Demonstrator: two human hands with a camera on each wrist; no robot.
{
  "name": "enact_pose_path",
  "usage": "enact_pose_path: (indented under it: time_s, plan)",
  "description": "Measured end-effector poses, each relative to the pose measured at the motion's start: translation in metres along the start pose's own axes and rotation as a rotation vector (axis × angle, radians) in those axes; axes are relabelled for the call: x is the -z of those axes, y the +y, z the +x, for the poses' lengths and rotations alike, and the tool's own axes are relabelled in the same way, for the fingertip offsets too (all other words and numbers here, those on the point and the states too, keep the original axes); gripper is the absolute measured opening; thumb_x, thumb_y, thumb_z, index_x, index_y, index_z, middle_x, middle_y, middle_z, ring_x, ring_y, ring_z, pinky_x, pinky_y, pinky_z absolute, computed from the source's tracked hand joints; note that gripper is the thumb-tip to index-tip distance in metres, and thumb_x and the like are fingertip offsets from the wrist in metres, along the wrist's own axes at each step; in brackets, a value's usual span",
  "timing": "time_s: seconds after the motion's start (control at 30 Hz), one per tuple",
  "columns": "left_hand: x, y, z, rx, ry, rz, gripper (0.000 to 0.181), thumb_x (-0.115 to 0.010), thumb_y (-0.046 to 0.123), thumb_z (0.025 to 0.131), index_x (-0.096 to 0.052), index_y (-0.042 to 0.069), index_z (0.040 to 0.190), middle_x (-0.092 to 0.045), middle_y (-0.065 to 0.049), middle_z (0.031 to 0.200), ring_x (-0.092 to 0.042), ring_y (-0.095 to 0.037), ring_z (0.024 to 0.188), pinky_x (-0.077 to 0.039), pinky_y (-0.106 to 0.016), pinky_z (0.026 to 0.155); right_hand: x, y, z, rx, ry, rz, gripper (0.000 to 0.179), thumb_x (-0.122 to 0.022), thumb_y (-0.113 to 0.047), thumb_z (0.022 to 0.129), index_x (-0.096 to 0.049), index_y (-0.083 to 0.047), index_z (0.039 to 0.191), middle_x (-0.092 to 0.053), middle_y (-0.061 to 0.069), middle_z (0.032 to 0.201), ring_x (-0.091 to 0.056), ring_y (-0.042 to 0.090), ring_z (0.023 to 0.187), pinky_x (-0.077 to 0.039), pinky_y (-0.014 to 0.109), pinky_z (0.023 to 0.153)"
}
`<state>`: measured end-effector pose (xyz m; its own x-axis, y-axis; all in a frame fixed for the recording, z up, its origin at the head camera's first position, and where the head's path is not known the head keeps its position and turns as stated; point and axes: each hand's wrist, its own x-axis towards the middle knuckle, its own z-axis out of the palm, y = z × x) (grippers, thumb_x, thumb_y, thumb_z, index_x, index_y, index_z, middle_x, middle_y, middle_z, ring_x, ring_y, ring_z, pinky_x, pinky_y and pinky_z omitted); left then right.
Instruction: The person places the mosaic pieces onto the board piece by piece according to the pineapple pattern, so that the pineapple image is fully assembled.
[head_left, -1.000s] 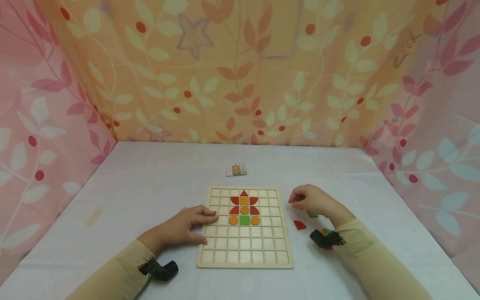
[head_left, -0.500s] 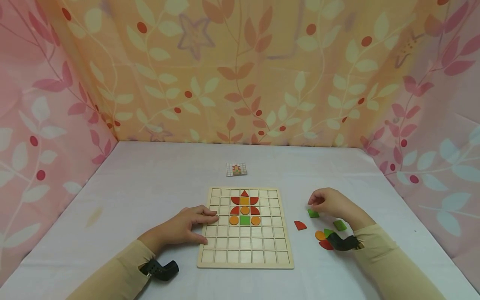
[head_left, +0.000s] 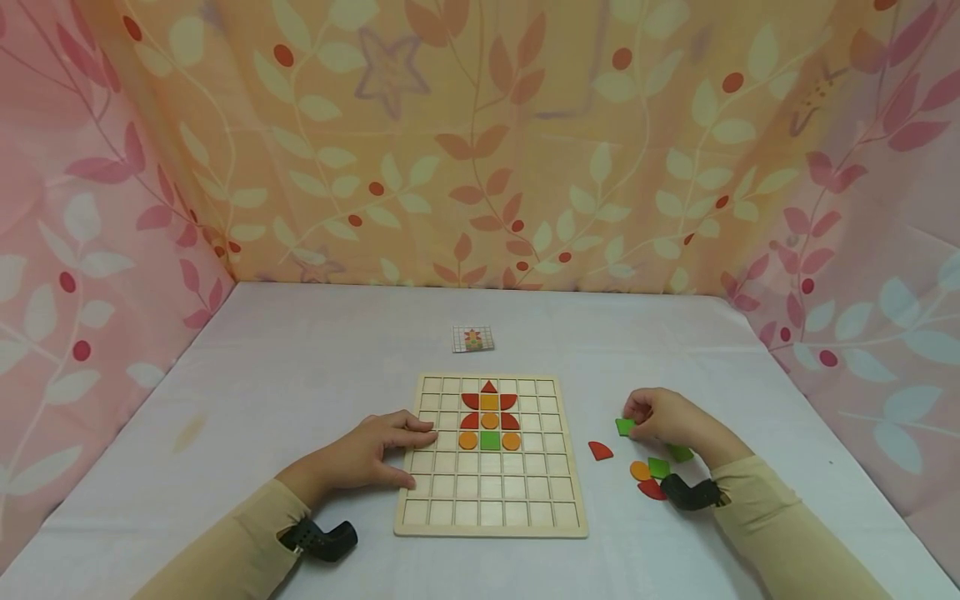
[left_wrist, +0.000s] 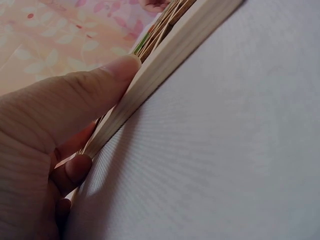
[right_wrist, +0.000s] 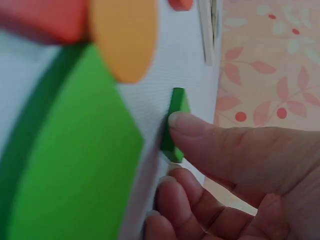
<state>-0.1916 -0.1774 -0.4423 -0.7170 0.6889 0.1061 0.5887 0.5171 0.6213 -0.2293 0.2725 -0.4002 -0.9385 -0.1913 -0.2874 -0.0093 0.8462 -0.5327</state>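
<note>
My left hand (head_left: 360,454) rests on the left edge of a wooden grid board (head_left: 487,510), thumb and fingertips touching the rim. In the left wrist view the thumb (left_wrist: 107,75) lies against the board's edge. Red, orange and green tiles form a figure in the board's upper middle, with a green square (head_left: 490,440) between two orange circles in its lowest row. To the right of the board, my right hand (head_left: 675,425) pinches a green square tile (head_left: 623,427) at table level. The right wrist view shows its thumb against this tile's side (right_wrist: 171,145).
Loose tiles lie near the right hand: a red quarter circle (head_left: 600,451), an orange circle (head_left: 640,471), a green square (head_left: 659,467), a red piece (head_left: 651,490) and a partly hidden green one (head_left: 680,452). Behind the board lies a small pattern card (head_left: 472,339).
My right hand has moved right and toward me, from beside the board to the green square tile, and its fingers now grip it. The left hand stays on the board.
</note>
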Motion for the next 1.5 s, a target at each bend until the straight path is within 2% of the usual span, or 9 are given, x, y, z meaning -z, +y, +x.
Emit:
enact_pose_path:
  time_s: [0.5, 0.83, 1.2, 1.33, 1.5]
  plan:
    - [0.000, 0.000, 0.000, 0.008, -0.005, -0.003, 0.067, -0.070, 0.050, 0.071, -0.054, 0.021, 0.129, -0.046, 0.007, 0.130, -0.038, -0.015, 0.125, -0.026, -0.045, 0.090, -0.002, -0.001, -0.002, 0.015, 0.001, -0.023, 0.025, -0.075, -0.007, 0.072, -0.052, -0.009, 0.081, -0.047, 0.004, 0.072, -0.045, 0.020, 0.071, -0.037, 0.031, 0.059]
    - [0.000, 0.000, 0.000, 0.009, -0.005, -0.001, 0.066, -0.070, 0.051, 0.071, -0.054, 0.022, 0.129, -0.046, 0.007, 0.131, -0.037, -0.017, 0.125, -0.026, -0.046, 0.091, -0.001, -0.003, -0.004, 0.014, -0.002, -0.033, 0.025, -0.075, -0.008, 0.072, -0.052, -0.009, 0.082, -0.046, 0.004, 0.071, -0.045, 0.020, 0.070, -0.036, 0.031, 0.059]
    - [0.000, -0.002, 0.000, -0.010, 0.005, 0.024, 0.067, -0.070, 0.051, 0.071, -0.054, 0.022, 0.129, -0.047, 0.008, 0.130, -0.039, -0.016, 0.124, -0.028, -0.045, 0.090, 0.006, -0.006, -0.005, 0.008, -0.021, 0.006, 0.015, -0.069, -0.006, 0.077, -0.055, -0.008, 0.077, -0.047, 0.004, 0.068, -0.044, 0.019, 0.063, -0.035, 0.030, 0.054]
    - [-0.001, -0.002, 0.001, -0.013, 0.005, 0.028, 0.067, -0.070, 0.052, 0.071, -0.054, 0.022, 0.129, -0.047, 0.009, 0.130, -0.039, -0.015, 0.123, -0.029, -0.044, 0.090, 0.008, -0.008, -0.003, 0.043, -0.022, 0.033, 0.012, -0.067, -0.006, 0.078, -0.056, -0.008, 0.077, -0.049, 0.003, 0.067, -0.046, 0.018, 0.062, -0.038, 0.029, 0.054]
    - [-0.001, -0.002, 0.000, -0.008, 0.003, 0.023, 0.067, -0.069, 0.052, 0.071, -0.054, 0.022, 0.129, -0.046, 0.009, 0.130, -0.038, -0.016, 0.124, -0.028, -0.044, 0.090, 0.007, -0.026, 0.003, 0.131, -0.027, 0.095, 0.011, -0.066, -0.005, 0.079, -0.056, -0.006, 0.077, -0.053, 0.003, 0.066, -0.050, 0.019, 0.062, -0.044, 0.033, 0.058]
